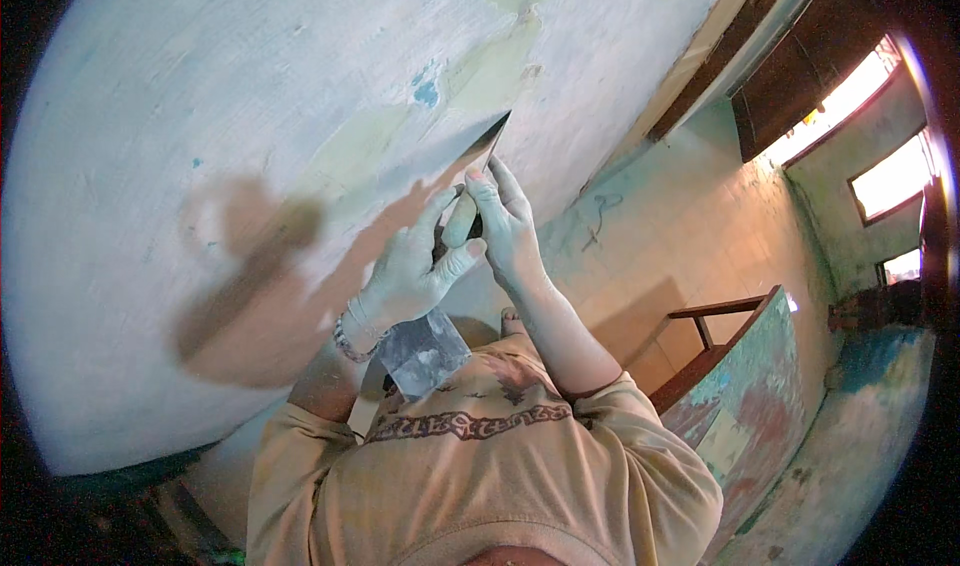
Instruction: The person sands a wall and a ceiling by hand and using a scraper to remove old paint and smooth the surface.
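Note:
A large whitish plastered wall (247,100) with pale green and blue patches stands before me. My left hand (409,266), coated in pale dust and wearing a beaded bracelet (352,337), is wrapped round the dark handle area of a flat tool, its thumb extended. My right hand (510,217), also dusty, has its fingers at the base of the thin metal blade (491,134), seemingly a putty knife or scraper. The blade's tip is close to the wall; contact cannot be told. Below my left hand is a flat, greyish square plate (424,352), smeared with white; what holds it is hidden.
A worn, paint-stained board with a wooden frame (742,386) stands at the right on a tiled floor (637,266). A bare foot (511,322) shows below my hands. Dark wooden shutters (802,63) and bright window openings (892,176) lie at the upper right.

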Tool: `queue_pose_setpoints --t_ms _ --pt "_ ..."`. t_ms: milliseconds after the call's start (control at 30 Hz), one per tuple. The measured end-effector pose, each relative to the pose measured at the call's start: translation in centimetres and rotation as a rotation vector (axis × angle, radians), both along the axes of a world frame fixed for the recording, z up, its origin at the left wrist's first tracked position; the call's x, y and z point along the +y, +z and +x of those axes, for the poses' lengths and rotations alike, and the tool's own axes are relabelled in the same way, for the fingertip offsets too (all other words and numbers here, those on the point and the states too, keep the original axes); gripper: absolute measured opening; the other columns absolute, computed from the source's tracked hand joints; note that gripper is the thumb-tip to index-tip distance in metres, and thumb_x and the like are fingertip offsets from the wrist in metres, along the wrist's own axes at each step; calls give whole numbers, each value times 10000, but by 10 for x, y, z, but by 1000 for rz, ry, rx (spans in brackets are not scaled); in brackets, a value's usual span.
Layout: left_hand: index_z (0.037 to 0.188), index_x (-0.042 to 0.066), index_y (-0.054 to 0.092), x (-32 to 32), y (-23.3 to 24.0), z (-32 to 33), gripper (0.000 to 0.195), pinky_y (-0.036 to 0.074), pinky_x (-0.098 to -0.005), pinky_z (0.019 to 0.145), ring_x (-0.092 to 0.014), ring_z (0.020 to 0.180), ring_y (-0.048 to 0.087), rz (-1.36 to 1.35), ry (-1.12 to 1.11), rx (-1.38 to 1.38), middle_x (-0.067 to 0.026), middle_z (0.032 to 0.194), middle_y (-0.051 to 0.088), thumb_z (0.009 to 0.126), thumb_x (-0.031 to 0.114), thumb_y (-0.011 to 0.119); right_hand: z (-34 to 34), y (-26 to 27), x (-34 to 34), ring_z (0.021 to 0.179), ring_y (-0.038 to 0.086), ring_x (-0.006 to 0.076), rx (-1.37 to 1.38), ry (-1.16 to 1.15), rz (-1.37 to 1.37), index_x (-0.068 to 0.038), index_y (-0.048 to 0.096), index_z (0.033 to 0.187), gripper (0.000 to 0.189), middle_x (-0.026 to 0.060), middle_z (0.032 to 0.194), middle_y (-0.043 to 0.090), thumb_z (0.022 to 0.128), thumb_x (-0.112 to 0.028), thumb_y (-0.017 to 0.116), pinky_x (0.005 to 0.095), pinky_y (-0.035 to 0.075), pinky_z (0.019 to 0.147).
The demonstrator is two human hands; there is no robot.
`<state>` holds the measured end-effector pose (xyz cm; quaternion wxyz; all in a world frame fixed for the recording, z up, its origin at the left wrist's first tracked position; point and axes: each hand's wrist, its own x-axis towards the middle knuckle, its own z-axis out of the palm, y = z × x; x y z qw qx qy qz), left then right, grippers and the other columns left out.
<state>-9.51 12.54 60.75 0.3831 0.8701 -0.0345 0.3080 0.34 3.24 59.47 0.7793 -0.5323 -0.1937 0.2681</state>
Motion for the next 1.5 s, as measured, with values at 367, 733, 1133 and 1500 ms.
queue_pose_setpoints --t_ms 367,733,1133,1500 --pt "956 0 571 11 38 -21 258 469 -401 558 -347 624 628 85 240 243 -177 649 613 874 244 558 -7 -9 -1 928 622 256 -442 -50 -154 102 333 1375 617 246 1046 619 919 -224 592 323 496 782" --pt "957 9 567 -14 54 -7 286 459 -430 533 -358 588 611 78 252 208 -173 618 587 922 292 542 35 6 38 1335 241 509 -1078 -495 -98 91 288 1382 588 376 1425 219 891 -109 541 509 294 1076" --pt "1135 11 505 -27 52 8 286 490 -419 611 -373 714 627 296 298 124 -191 797 610 924 200 548 56 12 37 1254 453 392 -1128 -634 -12 40 373 1370 590 315 1425 317 802 38 532 407 448 963" --pt "1302 -18 449 -18 57 42 437 515 -402 800 -387 964 634 36 136 289 -243 1106 611 909 153 538 80 5 43 1405 222 333 -998 -553 1 -16 531 1231 384 288 1495 201 849 -39 566 382 329 1074"
